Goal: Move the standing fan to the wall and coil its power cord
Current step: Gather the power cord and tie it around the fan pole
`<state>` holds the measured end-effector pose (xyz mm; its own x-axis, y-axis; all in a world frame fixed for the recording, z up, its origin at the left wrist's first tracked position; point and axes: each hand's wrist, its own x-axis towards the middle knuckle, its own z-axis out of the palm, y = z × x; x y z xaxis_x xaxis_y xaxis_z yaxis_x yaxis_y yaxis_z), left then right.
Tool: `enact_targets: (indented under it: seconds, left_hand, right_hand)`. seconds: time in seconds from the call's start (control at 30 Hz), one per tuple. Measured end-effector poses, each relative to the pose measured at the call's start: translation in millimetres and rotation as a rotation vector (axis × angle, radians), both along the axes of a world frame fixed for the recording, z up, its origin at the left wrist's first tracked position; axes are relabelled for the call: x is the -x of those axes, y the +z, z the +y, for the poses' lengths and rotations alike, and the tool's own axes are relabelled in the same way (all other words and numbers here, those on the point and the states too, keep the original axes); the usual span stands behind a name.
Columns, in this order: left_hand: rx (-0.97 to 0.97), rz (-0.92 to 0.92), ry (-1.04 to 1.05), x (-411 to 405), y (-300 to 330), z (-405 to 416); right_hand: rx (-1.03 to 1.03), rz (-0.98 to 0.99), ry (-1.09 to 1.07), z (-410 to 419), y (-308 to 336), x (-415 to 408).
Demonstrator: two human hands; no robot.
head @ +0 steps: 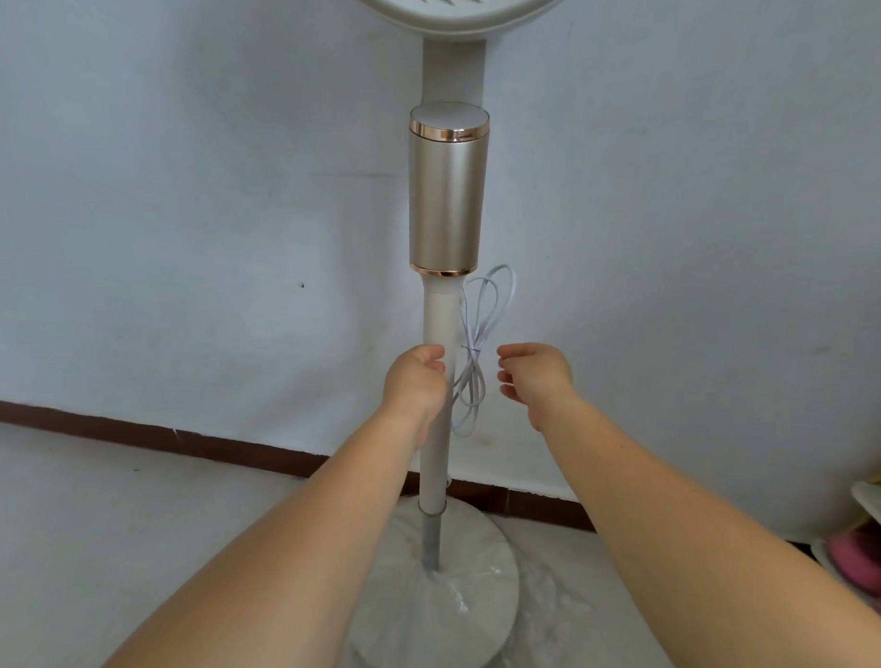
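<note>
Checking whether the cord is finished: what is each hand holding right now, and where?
The left hand grips the fan's white pole at mid-height. The right hand is open, holding nothing, just beside the tied cord bundle.

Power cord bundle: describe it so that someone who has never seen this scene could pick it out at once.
Start at the standing fan against the pale wall and follow its white pole down below the gold cylinder. Just right of the pole, between the left hand and the right hand, hangs the power cord. It is the only thin white wire, looped and cinched at its middle.
</note>
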<state>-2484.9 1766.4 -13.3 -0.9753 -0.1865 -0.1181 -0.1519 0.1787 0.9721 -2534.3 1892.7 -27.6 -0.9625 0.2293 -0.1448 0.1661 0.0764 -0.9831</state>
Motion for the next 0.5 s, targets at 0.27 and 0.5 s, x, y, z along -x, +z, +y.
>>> enact_targets:
  seconds: [0.27,0.5]
  left_hand:
    - [0.025,0.043,0.056,-14.4,18.3,-1.4]
    - [0.072,0.063,0.082,-17.0,18.9,-11.9]
  right_hand:
    - [-0.084,0.178,0.037,-15.5,14.9,-16.1]
    - [-0.235,0.249,0.089,-33.8,13.6,-23.1]
